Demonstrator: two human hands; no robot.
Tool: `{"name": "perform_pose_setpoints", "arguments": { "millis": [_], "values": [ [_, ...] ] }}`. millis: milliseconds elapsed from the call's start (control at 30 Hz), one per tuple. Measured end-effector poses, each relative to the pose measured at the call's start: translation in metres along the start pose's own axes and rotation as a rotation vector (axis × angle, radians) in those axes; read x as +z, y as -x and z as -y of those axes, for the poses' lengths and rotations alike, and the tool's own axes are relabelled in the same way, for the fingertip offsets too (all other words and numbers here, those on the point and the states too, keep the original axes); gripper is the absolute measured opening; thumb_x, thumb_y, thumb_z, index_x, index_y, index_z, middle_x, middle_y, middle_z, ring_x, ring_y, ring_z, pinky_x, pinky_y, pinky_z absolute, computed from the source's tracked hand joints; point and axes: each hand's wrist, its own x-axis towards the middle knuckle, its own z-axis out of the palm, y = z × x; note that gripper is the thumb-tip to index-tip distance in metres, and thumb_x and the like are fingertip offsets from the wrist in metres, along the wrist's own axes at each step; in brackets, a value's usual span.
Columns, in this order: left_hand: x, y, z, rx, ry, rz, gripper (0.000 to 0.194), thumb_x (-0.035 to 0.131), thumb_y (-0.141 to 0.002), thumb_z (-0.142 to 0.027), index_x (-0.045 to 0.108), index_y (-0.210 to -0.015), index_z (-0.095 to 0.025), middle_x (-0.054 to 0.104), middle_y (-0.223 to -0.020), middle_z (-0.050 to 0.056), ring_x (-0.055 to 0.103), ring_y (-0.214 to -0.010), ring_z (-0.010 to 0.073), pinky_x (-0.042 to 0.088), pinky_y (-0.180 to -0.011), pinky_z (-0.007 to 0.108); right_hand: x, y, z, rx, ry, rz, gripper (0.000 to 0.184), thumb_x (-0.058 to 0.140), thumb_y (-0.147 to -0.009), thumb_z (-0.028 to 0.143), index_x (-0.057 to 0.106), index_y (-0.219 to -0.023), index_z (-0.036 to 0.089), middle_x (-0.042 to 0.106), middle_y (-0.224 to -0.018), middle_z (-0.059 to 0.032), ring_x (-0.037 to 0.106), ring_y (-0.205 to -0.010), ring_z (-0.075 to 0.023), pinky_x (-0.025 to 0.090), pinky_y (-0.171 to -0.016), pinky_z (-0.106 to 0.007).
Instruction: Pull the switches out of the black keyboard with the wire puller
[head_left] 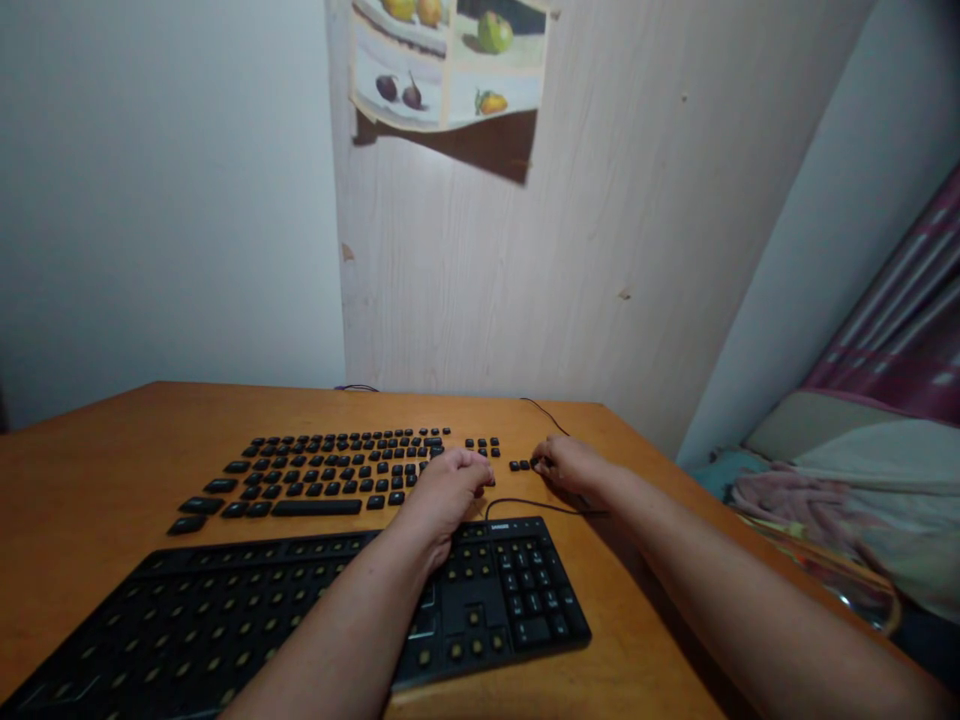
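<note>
A black keyboard [461, 595] lies near me on the wooden desk. Most of its keys are off and their pale stems show, while the number pad [532, 590] at its right end still carries keycaps. Beyond it, loose black keycaps [315, 488] are laid out in rows like a keyboard. My left hand [450, 485] is over the right part of these rows, fingers curled together; a dark bit shows beneath the fingertips, too small to make out. Farther right, my right hand [566, 465] pinches a keycap [534, 464] at the end of a short row.
The keyboard's black cable [517, 501] curves across the desk [645, 600] and passes under my right arm. At the back stands a wall [465, 290] with a sheet of fruit paintings [491, 75]. A bed with a crumpled blanket [787, 505] is on the right.
</note>
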Motion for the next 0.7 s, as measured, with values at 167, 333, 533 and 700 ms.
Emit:
{"name": "perform_pose_setpoints", "arguments": {
  "millis": [167,333,533,700],
  "values": [
    [0.0,-0.002,0.001,-0.014,-0.011,-0.001,0.015,0.06,-0.07,-0.023,0.061,-0.083,-0.015,0.061,-0.074,0.002,0.049,-0.064,0.011,0.033,-0.058,0.022,-0.005,0.004,0.0,0.069,-0.019,-0.007,0.025,0.058,-0.085,0.033,0.072,-0.102,0.021,0.07,-0.1,-0.0084,0.063,-0.089,-0.02,0.04,-0.069,-0.024],
    [0.0,-0.002,0.002,0.007,-0.014,-0.003,0.013,0.06,-0.07,-0.023,0.061,-0.08,-0.016,0.06,-0.071,0.001,0.048,-0.062,0.0108,0.033,-0.057,0.022,-0.013,0.014,-0.011,0.284,0.014,-0.046,0.032,0.05,-0.088,0.038,0.071,-0.102,0.018,0.07,-0.101,-0.0148,0.064,-0.091,-0.0254,0.043,-0.07,-0.029],
    [0.004,0.0,0.001,0.043,-0.045,-0.032,0.01,0.059,-0.07,-0.019,0.059,-0.079,-0.016,0.057,-0.069,-0.001,0.046,-0.058,0.0101,0.032,-0.055,0.021,-0.007,0.024,-0.015,0.459,0.039,0.024,0.031,0.061,-0.076,0.042,0.074,-0.086,0.016,0.071,-0.093,-0.0172,0.067,-0.086,-0.0315,0.047,-0.067,-0.035],
    [0.003,-0.001,0.001,0.069,-0.066,-0.032,0.011,0.06,-0.07,-0.019,0.06,-0.081,-0.016,0.058,-0.072,0.0,0.046,-0.06,0.0105,0.032,-0.055,0.021,0.001,0.023,-0.009,0.526,0.043,0.018,0.03,0.063,-0.073,0.037,0.075,-0.091,0.016,0.071,-0.1,-0.0175,0.067,-0.092,-0.0325,0.049,-0.07,-0.036]
  ]
}}
